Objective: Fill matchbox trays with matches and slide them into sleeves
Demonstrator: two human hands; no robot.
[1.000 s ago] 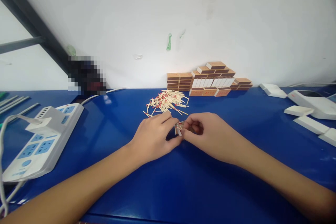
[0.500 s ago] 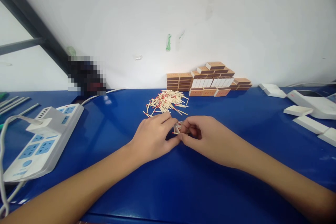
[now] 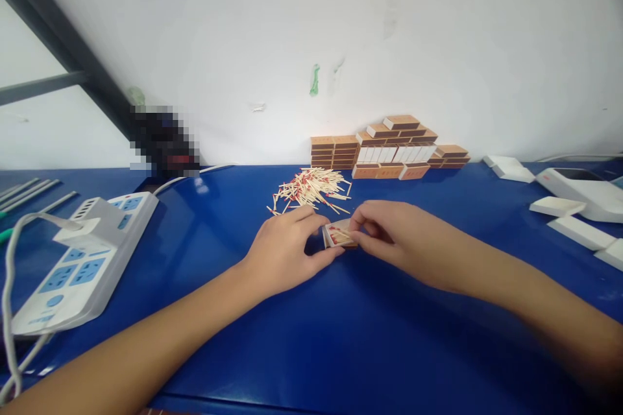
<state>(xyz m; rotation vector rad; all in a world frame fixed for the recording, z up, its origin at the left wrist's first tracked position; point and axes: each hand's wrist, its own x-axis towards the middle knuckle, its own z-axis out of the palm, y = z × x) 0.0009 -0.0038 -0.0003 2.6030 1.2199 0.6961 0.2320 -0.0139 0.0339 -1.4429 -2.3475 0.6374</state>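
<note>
A small open matchbox tray [image 3: 338, 235] with red-tipped matches in it lies flat on the blue table [image 3: 341, 337]. My left hand [image 3: 285, 253] curls around its left end, thumb and forefinger touching it. From the right, my right hand [image 3: 394, 233] pinches the tray's other end. Just behind the hands lies a loose heap of matches [image 3: 311, 187].
Stacked brown and white matchboxes [image 3: 389, 148] stand against the wall behind the heap. A white power strip [image 3: 82, 259] with a plugged cable lies at the left. White boxes and a white device [image 3: 579, 198] sit at the right. Metal rods lie at the far left.
The tray was held tilted between both hands; now it lies flat on the table with its matches showing. My right hand has shifted up and back a little.
</note>
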